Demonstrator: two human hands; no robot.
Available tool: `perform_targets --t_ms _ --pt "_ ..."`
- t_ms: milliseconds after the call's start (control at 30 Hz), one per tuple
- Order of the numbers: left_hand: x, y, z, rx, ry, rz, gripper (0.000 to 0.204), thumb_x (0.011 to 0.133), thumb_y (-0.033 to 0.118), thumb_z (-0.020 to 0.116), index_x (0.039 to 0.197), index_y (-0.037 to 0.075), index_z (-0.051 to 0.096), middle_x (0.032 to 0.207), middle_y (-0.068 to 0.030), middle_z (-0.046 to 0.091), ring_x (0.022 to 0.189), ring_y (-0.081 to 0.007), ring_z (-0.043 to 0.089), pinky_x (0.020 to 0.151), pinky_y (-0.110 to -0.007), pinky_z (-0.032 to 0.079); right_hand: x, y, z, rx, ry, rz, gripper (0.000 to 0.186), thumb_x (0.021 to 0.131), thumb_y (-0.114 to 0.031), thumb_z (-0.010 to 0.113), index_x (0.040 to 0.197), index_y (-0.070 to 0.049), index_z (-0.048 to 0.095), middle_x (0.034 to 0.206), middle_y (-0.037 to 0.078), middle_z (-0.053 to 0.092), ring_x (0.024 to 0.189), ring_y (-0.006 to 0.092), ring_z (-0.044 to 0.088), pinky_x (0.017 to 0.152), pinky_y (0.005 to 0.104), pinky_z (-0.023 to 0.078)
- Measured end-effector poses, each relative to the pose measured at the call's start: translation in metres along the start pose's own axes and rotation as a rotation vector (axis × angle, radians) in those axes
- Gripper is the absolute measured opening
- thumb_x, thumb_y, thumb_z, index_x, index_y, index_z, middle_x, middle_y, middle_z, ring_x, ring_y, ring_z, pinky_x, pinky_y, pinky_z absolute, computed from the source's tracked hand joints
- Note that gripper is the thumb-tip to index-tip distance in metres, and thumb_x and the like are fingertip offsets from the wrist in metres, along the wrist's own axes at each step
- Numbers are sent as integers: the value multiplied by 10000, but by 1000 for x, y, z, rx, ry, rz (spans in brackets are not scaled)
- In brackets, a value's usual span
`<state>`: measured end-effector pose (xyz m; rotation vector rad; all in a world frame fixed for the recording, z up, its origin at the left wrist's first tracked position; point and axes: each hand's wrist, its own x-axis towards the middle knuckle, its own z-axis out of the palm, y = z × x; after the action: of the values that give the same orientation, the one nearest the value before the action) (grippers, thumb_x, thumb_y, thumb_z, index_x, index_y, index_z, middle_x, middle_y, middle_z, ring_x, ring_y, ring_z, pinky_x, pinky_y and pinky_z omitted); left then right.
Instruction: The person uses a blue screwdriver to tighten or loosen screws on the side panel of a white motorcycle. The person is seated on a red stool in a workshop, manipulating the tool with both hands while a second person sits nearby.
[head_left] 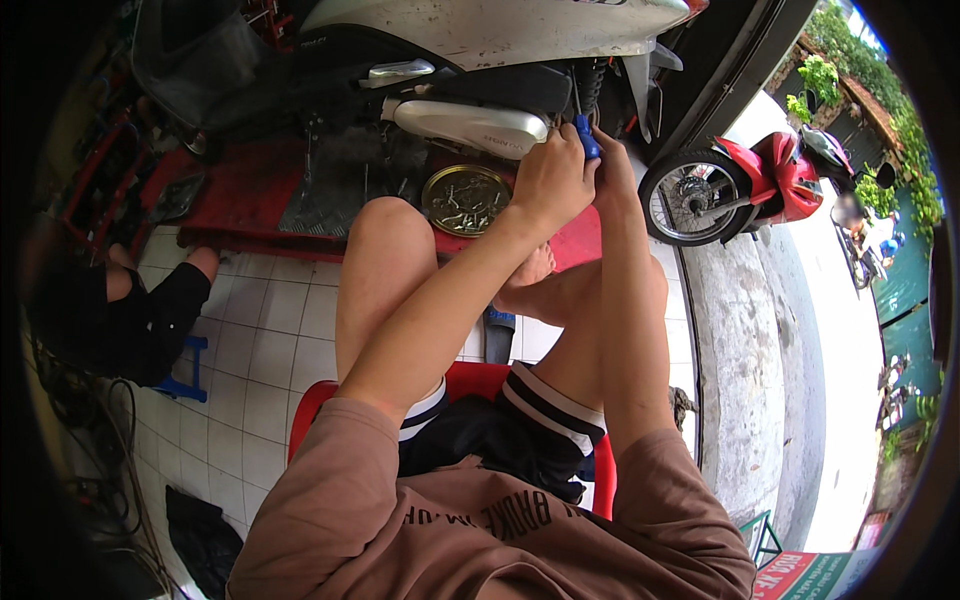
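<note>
A blue-handled tool, which looks like a screwdriver [588, 138], is between my hands at the rear of a silver and black scooter [470, 122]. My left hand [556, 178] is curled closed against the handle from the left. From the right, my right hand [614, 172] closes on the same handle, its fingers partly hidden. A thin metal shaft seems to run up from the handle beside the rear shock absorber [592, 88]. What the tip touches I cannot make out. Just left of my left wrist sits a round gold-coloured tray [433, 208] with small metal parts in it.
The scooter stands over a red platform [235, 200] with a dark metal plate [325, 205]. A red motorbike [770, 175] is parked at the right. Another person [140, 320] sits on a blue stool [188, 372] at the left. My knees flank the tray, above a tiled floor [245, 345].
</note>
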<state>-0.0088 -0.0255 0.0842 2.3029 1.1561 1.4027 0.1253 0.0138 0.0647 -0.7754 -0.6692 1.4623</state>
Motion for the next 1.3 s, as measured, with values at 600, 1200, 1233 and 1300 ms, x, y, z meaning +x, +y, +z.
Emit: perform_targets --t_ms 600,1200,1233,1300 --pt "3 -6 5 -68 -48 -192 369 893 261 528 875 -102 593 798 -291 635 766 -427 644 701 -469 529 5 0 4 66 -67 75 259 962 -274 486 948 -30 573 913 108 618 835 223 602 800 359 499" --pt "5 -11 9 13 -89 -228 615 961 405 373 703 -81 647 713 -286 625 714 -445 631 700 -504 516 3 0 7 74 -86 54 287 955 -313 496 965 -47 601 812 57 622 775 199 583 772 345 490" --pt "5 -12 9 -4 -92 -238 584 950 403 403 725 -78 646 729 -280 631 714 -443 632 698 -504 515 4 0 5 63 -102 47 280 952 -309 504 951 -47 601 809 58 621 782 200 586 775 348 492" --pt "5 -10 4 12 -40 -182 513 920 396 468 780 -68 636 760 -263 640 713 -433 635 687 -497 517 3 -1 8 66 -50 46 274 942 -313 527 933 -49 599 805 61 621 778 198 595 760 348 505"
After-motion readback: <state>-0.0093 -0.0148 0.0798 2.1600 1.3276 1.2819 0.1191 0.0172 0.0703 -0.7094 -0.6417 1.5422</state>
